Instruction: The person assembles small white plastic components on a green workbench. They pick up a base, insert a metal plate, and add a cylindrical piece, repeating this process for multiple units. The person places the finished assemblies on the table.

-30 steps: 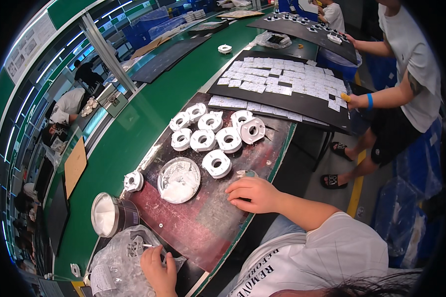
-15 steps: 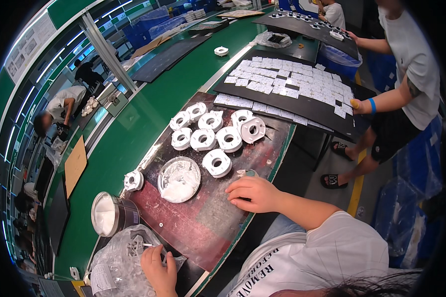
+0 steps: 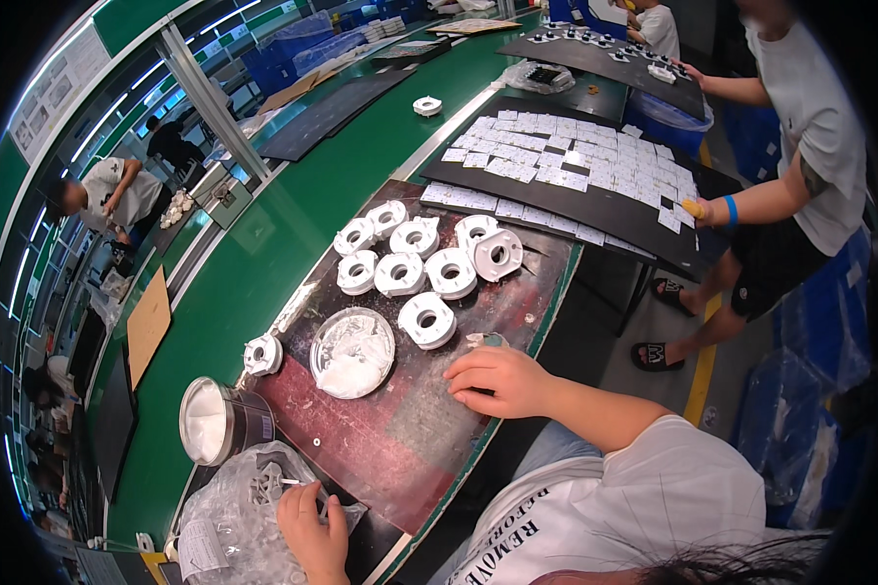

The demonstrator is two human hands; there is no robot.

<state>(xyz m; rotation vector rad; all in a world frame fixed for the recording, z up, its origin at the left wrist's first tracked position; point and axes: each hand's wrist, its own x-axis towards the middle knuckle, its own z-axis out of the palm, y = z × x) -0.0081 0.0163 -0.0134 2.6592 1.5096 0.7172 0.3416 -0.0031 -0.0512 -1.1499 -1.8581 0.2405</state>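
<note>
My right hand point(image 3: 498, 382) rests palm down at the right edge of a worn reddish board point(image 3: 400, 429), fingers loosely bent, no object visible in it. My left hand point(image 3: 312, 531) is at a clear plastic bag point(image 3: 239, 517) of small pale parts, thumb and fingers apart. A small white piece point(image 3: 291, 482) lies by its fingertips; I cannot tell whether they touch. Several white ring-shaped housings point(image 3: 400, 275) stand grouped on the board, one point(image 3: 427, 322) nearest my right hand. A round clear dish point(image 3: 353, 353) holds white paste. One more housing point(image 3: 262, 355) sits at the board's left edge.
An open tub of white paste point(image 3: 222, 421) tilts beside the bag. Beyond the board lies a green conveyor point(image 3: 341, 185) carrying another housing point(image 3: 427, 105). A black tray point(image 3: 595, 198) of white square plates stands at the right, a co-worker's hand point(image 3: 712, 210) at its edge.
The housing on the green conveyor has shifted slightly left and nearer. A bent-over person at the far left has straightened up. Both my hands stay where they were.
</note>
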